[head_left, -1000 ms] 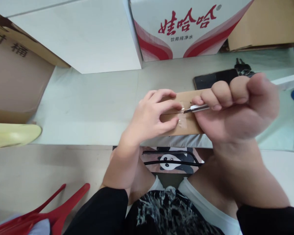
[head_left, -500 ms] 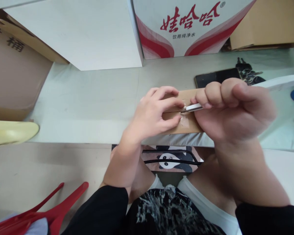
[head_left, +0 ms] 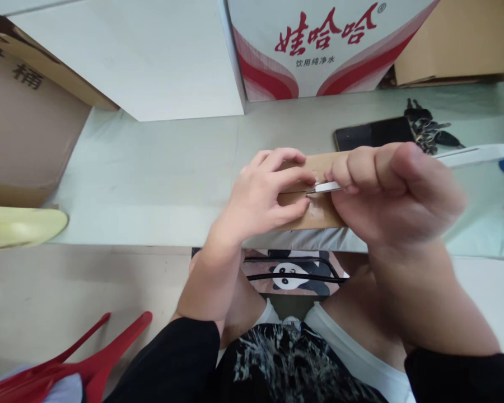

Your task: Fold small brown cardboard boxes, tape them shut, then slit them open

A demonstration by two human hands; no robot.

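Note:
A small brown cardboard box (head_left: 328, 216) lies at the bench's front edge, with a seam along its top and a piece of clear tape across it. My left hand (head_left: 260, 193) rests on the box with fingers spread on both sides of the seam. In a closed fist, my right hand (head_left: 397, 193) grips a white utility knife (head_left: 474, 155), whose long handle sticks out to the right. The knife's metal tip touches the seam by the tape, between my left fingertips. My right palm hides part of the box's right end.
Behind the box lie a black phone (head_left: 372, 134) and a bunch of keys (head_left: 428, 129). A white carton with red lettering (head_left: 311, 84) and a plain white box (head_left: 151, 67) stand at the back. A yellow object (head_left: 23, 226) juts in at left; a red chair (head_left: 96, 364) is below.
My right fist has tipped, and the knife's handle end has swung slightly lower. The tip has shifted slightly left along the seam. My left hand stays in place.

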